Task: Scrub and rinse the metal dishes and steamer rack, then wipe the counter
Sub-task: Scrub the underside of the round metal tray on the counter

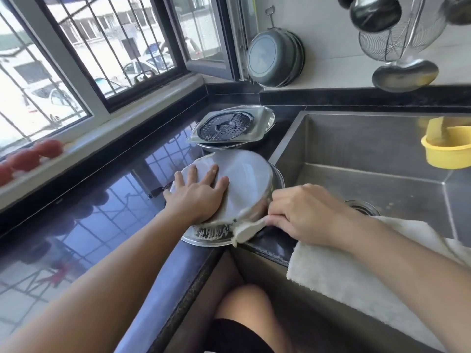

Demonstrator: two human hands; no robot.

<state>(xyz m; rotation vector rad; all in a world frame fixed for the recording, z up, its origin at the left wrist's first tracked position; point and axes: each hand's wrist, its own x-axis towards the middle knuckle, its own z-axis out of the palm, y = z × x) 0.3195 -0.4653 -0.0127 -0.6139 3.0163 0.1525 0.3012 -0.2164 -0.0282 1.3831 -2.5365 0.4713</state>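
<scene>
Left hand (197, 193) lies flat, fingers spread, on upturned metal dish (244, 179) w/ suds. Right hand (303, 215) pinches white scrubber (248, 229) at dish's near-right rim. Steamer rack (224, 126) sits just beyond, on counter (102, 212).

A yellow tub (443, 149) hangs on the sink wall; red tomatoes (28, 157) line the windowsill (114, 128).

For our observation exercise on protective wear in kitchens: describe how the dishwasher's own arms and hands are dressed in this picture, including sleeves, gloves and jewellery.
Both forearms are bare right up to the frame edge, so no sleeves show. The left hand and the right hand wear no gloves. No rings, watch or bracelets are visible on the fingers or wrists. The only clothing in view is dark shorts near the bottom edge.
</scene>
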